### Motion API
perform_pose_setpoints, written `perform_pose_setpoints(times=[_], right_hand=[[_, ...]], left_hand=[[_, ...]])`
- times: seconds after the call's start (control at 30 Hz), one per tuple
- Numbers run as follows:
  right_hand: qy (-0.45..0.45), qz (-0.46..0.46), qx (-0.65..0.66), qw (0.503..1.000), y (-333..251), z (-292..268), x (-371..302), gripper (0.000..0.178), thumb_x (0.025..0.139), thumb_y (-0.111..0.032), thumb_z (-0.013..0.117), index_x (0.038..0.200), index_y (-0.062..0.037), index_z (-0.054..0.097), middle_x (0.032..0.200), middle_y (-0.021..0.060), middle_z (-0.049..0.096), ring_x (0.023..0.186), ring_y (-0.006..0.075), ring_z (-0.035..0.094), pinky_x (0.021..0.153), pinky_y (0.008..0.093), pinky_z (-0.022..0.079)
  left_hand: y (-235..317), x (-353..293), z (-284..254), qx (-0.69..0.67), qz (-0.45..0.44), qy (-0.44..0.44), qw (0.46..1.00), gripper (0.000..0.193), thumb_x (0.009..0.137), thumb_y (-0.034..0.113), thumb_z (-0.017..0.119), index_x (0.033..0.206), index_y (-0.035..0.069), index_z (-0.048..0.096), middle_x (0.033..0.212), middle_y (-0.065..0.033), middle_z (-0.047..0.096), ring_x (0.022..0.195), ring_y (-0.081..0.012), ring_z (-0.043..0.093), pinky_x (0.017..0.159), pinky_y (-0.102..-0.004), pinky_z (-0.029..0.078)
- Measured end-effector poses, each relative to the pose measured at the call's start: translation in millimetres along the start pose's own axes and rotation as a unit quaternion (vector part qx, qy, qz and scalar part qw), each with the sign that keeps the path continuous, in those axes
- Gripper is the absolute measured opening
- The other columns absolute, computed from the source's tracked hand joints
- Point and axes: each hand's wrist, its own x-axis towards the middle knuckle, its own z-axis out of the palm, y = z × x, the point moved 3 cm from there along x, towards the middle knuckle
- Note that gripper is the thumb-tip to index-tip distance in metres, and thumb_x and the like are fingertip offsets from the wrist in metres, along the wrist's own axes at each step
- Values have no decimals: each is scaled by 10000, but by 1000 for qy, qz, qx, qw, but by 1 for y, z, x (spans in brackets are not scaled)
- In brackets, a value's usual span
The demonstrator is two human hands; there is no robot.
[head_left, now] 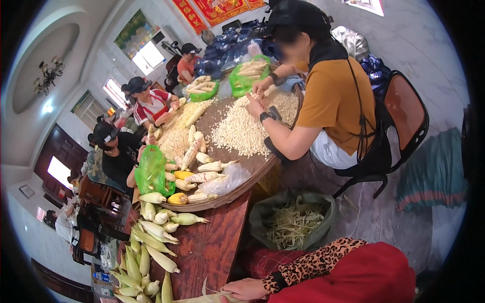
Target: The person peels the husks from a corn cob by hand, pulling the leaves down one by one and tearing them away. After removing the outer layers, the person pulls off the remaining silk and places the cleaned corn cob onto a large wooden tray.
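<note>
At the bottom edge, my right hand (pixel 246 289) reaches in from the right, in a leopard-print sleeve with a dark cuff. Its fingers close on a pale green corn husk (pixel 204 299); the lower part is cut off by the picture's edge, so whether an ear is inside cannot be seen. My left hand is out of view. Left of my hand, a heap of unshelled corn ears (pixel 146 257) in green husks lies on the reddish-brown wooden table (pixel 209 252).
Beyond is a large round tray (pixel 230 194) with loose kernels (pixel 242 126), bare cobs and a green plastic bag (pixel 151 169). A sack of husk scraps (pixel 293 222) stands on the floor. A person in a mustard shirt (pixel 333 101) sits at right; several others work along the far side.
</note>
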Motion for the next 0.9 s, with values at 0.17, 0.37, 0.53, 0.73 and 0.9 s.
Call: perform_pose_setpoints(times=[0.17,0.37,0.53,0.73,0.9], right_hand=[[-130,88,34,987,-5,2,-6,255,913,-224,410,1073,-39,481,989,150,548,958,316,554,790,394,433],[-132,63,71,987,-14,-4,-17,322,932,-251,370,1163,-54,477,1058,151,564,986,325,555,828,387,433],[-202,114,33,972,-40,-10,-21,316,926,-244,338,1097,-31,496,1004,161,564,966,325,553,822,379,433],[-44,-36,18,998,-29,7,-26,266,868,-268,439,910,-52,590,864,163,614,811,330,591,677,405,446],[-3,3,40,999,-44,2,-32,249,860,-231,430,850,-39,588,790,152,603,733,314,585,647,398,444]], left_hand=[[20,-18,5,43,26,-27,998,648,808,98,631,1353,90,280,1214,-159,448,1016,-260,509,811,-377,482],[8,-29,-3,11,-14,-27,999,749,796,113,660,1392,113,207,1280,-181,395,1059,-279,488,872,-410,446],[5,-39,-14,-26,36,1,999,776,793,150,674,1398,111,189,1302,-191,369,1099,-291,462,896,-421,424],[21,-47,-12,106,72,40,991,773,787,179,682,1380,59,202,1292,-206,371,1097,-287,463,911,-406,411],[21,-41,-5,128,114,15,985,760,791,201,673,1369,81,195,1203,-195,438,979,-274,525,809,-405,478]])
